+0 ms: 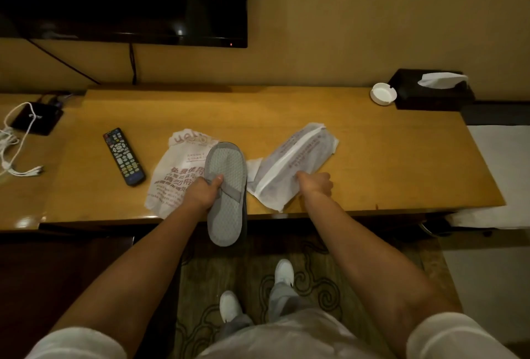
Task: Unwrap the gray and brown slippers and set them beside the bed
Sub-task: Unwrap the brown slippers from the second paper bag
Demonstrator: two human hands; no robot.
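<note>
My left hand (203, 193) grips the gray slippers (228, 186) by the strap, sole up, half over the front edge of the wooden desk (372, 163). A second dark slipper edge shows beneath the top one. An empty white printed wrapper (175, 169) lies flat on the desk just left of the slippers. My right hand (315, 185) pinches the near end of a second white wrapper (292, 163) with a white strip down its middle; something dark shows through it, and I cannot tell its colour.
A black remote (124, 156) lies left of the wrappers. A black box with white cables (34, 117) sits at far left. A white ashtray (383, 94) and black tissue box (433, 90) stand at back right. A TV (123, 0) hangs above. White bedding (499, 175) lies right.
</note>
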